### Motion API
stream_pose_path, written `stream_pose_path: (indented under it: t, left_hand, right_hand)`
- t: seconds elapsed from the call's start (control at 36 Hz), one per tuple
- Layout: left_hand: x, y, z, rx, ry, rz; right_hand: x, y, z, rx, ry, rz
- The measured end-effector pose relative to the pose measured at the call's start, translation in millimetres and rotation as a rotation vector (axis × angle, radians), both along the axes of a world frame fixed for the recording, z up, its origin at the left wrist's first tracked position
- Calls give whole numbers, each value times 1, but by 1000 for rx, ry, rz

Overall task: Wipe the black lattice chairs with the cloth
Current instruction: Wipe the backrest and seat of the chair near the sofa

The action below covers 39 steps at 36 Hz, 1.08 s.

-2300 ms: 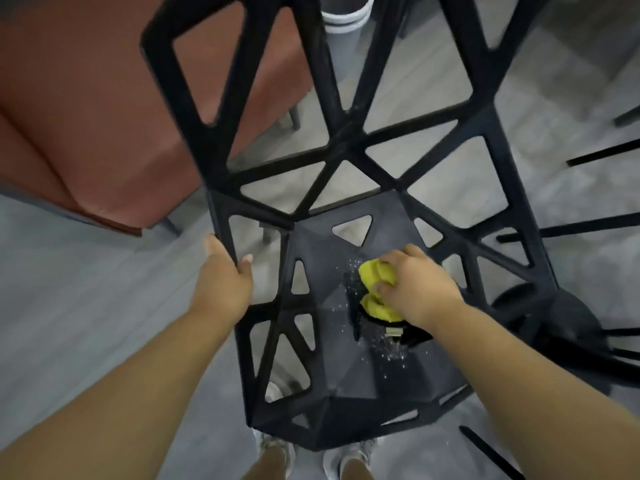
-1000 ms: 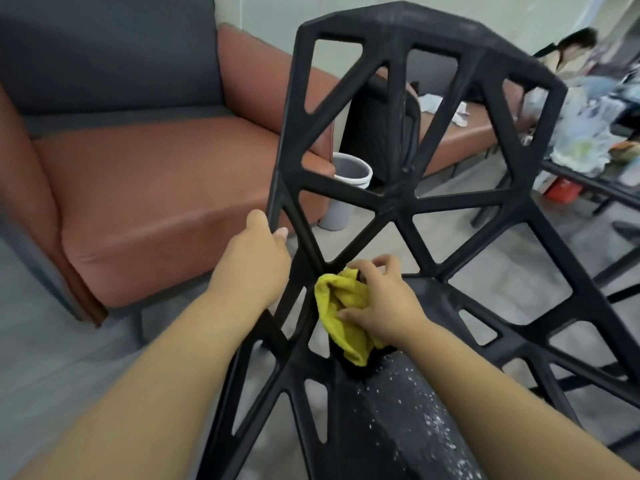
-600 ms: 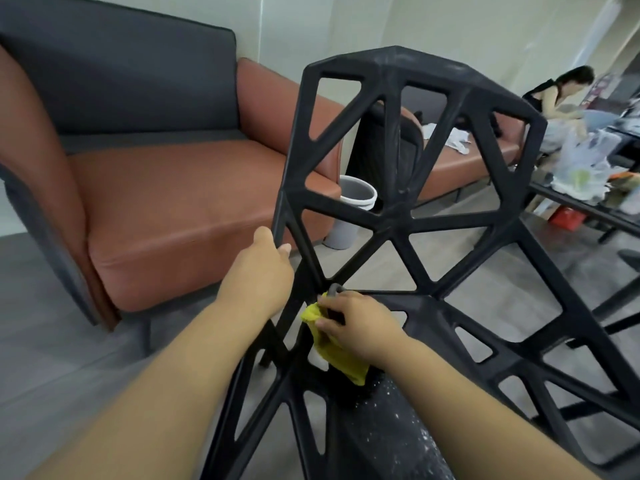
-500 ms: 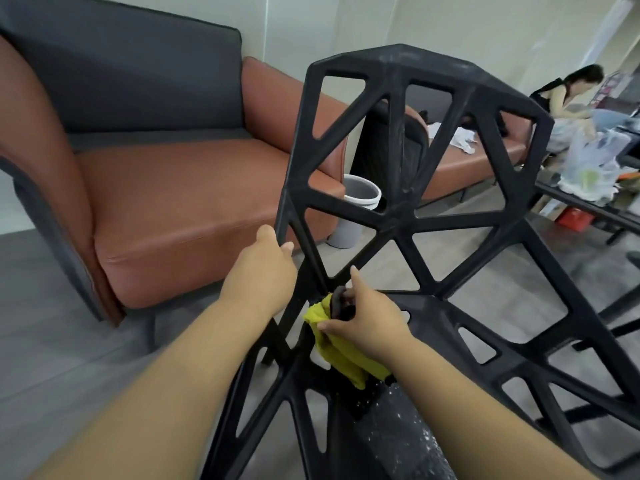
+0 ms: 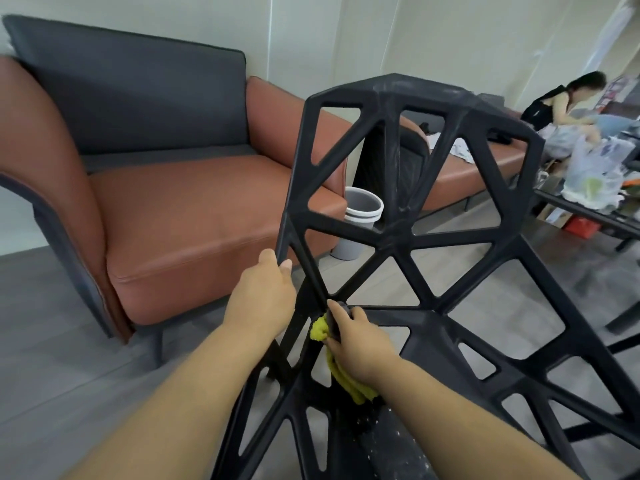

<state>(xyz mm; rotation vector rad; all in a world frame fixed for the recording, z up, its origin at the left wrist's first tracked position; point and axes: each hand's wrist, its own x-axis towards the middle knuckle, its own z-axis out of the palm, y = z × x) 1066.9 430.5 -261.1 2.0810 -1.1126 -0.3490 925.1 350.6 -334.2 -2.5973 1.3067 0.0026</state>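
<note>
A black lattice chair fills the middle and right of the head view, its back rising away from me and its dusty seat at the bottom. My left hand grips the left edge bar of the chair's back. My right hand holds a yellow cloth and presses it against a bar where the back meets the seat. Most of the cloth is hidden under that hand; a fold hangs below it.
A brown and grey armchair stands close on the left. A grey bucket sits on the floor behind the chair. A brown bench runs along the wall. At far right a person sits by a cluttered dark table.
My view rose from the seat to the chair's back. My right hand took the cloth from the seat up to the junction of back and seat, then shifted slightly on that bar. My left hand kept its grip.
</note>
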Motion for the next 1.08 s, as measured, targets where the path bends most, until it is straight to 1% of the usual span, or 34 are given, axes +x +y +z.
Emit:
stream_pose_path:
  t: [0.06, 0.19, 0.31, 0.44, 0.53, 0.58, 0.67, 0.75, 0.81, 0.86, 0.92, 1.0, 1.08]
  left_hand:
    - [2, -2, 1, 8, -21, -8]
    - [13, -17, 9, 20, -36, 6]
    - [23, -34, 24, -18, -6, 5]
    - [32, -67, 39, -116, 51, 16]
    - [31, -77, 39, -220, 139, 21]
    - [30, -78, 34, -287, 135, 29]
    - [33, -81, 27, -311, 102, 37]
    - [36, -82, 25, -312, 79, 47]
    - [36, -83, 24, -318, 76, 52]
    - [37, -83, 23, -323, 75, 56]
    - [37, -84, 22, -323, 74, 54]
    - [37, -83, 21, -311, 102, 40]
    - [37, -84, 20, -314, 118, 43]
  right_hand:
    - [0, -6, 16, -55, -39, -17]
    - [3, -29, 72, -125, -309, -119]
    - [9, -47, 124, -313, -386, -76]
    - [22, -70, 184, -539, -450, 2]
    - [31, -85, 210, -662, -537, 14]
    - [38, -98, 224, -708, -609, -15]
    - [52, -121, 239, -699, -701, -112]
    - [69, -136, 242, -576, -767, -294]
    - [85, -138, 235, -548, -774, -339]
    - [100, -131, 223, -590, -801, -245]
    - [110, -118, 211, -681, -787, -44]
    - [115, -103, 201, -794, -660, 285]
    - [110, -106, 203, -913, -492, 468]
